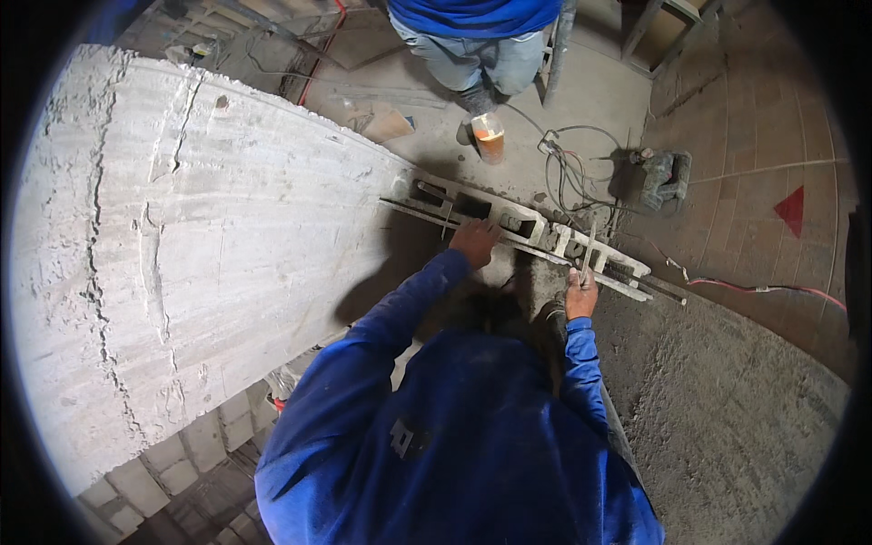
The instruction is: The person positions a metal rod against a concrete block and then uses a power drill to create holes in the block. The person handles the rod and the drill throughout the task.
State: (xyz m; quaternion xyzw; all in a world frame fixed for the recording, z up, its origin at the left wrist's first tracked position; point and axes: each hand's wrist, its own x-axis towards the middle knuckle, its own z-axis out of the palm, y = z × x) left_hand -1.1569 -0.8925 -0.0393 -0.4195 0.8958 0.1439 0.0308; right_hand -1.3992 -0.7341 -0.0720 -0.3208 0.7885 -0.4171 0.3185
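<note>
A row of hollow grey blocks (522, 221) forms the top of a wall below me, with a long metal bar (413, 212) lying along its near edge. My left hand (474, 242) is closed over the bar near the middle of the row. My right hand (581, 296) grips a thin metal tool (589, 247) that points up over the blocks at the right end. Both my sleeves are blue.
A large rough plastered wall face (200, 254) fills the left. Another person (477, 41) in a blue shirt and jeans stands at the top. An orange-and-white cup (489, 138), tangled cables (568, 168), a power tool (665, 177) and a red cable (772, 291) lie on the floor.
</note>
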